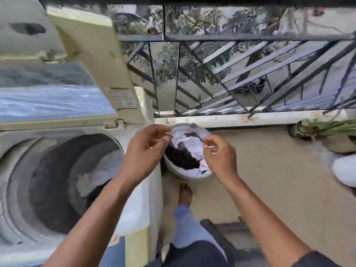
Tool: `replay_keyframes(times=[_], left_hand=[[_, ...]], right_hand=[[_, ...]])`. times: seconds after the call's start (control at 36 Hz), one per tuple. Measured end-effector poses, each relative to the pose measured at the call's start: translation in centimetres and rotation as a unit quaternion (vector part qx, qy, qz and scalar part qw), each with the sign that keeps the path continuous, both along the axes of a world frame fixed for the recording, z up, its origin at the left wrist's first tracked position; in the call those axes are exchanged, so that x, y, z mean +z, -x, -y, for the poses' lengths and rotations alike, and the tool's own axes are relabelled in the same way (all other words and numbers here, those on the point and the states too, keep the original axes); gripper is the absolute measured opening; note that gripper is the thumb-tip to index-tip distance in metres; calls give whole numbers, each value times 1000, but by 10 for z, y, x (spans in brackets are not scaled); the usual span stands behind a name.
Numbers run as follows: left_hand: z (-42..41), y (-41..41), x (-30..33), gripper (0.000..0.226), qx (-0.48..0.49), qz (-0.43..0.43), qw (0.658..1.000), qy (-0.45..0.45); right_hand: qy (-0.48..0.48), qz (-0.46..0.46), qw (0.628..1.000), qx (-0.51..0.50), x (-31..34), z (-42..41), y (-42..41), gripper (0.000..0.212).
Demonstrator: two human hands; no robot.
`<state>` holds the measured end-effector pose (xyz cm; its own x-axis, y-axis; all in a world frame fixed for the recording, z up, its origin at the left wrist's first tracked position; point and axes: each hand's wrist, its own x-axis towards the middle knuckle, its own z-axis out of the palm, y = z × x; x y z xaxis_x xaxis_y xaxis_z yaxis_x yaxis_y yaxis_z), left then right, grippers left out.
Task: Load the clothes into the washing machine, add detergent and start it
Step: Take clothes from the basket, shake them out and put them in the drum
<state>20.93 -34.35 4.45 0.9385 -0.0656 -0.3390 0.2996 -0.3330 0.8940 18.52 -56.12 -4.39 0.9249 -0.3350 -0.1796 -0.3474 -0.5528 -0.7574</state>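
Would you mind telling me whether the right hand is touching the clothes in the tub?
Cannot tell: head view shows right hand overlapping the clothes.

**What the view leaves unclear**

The washing machine (57,180) is cut by the left and bottom edges. Motion blur smears the garments in its drum (90,182) past telling. The left hand (143,151) and right hand (219,156) cover part of the basin (185,176). A white object (344,170) runs off the right edge.

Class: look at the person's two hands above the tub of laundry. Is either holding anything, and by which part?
Nothing is clearly held: left hand and right hand hover open-fingered over the tub of clothes.
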Motion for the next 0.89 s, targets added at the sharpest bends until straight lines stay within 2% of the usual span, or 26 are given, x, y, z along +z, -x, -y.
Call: replay_keyframes(times=[0.08,0.22,0.36,0.5,0.61,0.72,0.78,0.83,0.89], left_hand=[[35,-16,-31,20,-12,-30,999,-5],[80,-35,-102,24,-20,-89,995,-47],[107,-40,-173,29,-3,-169,980,-102],[124,-39,-225,36,12,-210,965,-159],[129,-31,-253,38,15,-223,960,-171],[128,-24,-270,37,10,-236,957,-170],[127,-23,-275,36,17,-240,955,-173],[126,-22,-280,35,27,-247,953,-171],[124,-20,-283,34,31,-250,952,-172]], right_hand=[[7,-51,999,7,-42,31,-13,20],[2,-147,988,50,-117,66,-31,27],[14,-233,966,109,-201,79,-46,30],[7,-308,940,149,-290,77,-56,28],[-47,-392,915,84,-358,74,-62,39],[-60,-463,883,45,-412,68,-62,50],[-74,-468,880,43,-427,62,-63,42],[-59,-468,880,63,-440,55,-64,18],[-40,-470,877,86,-452,50,-64,34]])
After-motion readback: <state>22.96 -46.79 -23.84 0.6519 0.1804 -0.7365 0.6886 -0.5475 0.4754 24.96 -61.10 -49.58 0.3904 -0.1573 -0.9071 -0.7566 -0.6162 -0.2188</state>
